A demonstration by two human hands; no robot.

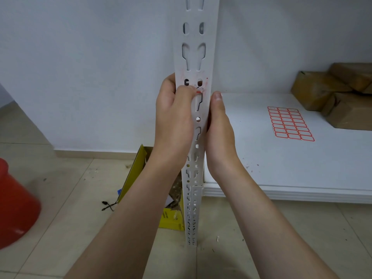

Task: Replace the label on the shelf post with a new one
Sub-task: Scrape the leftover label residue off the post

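A white slotted shelf post (pixel 194 63) stands upright in the middle of the view. Red remnants of an old label (pixel 199 91) and pink smears cling to it near a round hole. My left hand (pixel 175 115) presses against the post's front, its fingertips curled on the red remnant. My right hand (pixel 219 125) grips the post's right edge, thumb pointing up along it. A sheet of red-bordered blank labels (pixel 289 123) lies flat on the white shelf board (pixel 302 170) to the right.
Brown cardboard parcels (pixel 334 91) sit at the back right of the shelf. A yellow box (pixel 171 216) with scraps stands on the tiled floor behind the post. A red stool (pixel 16 206) is at the left edge. A white wall lies behind.
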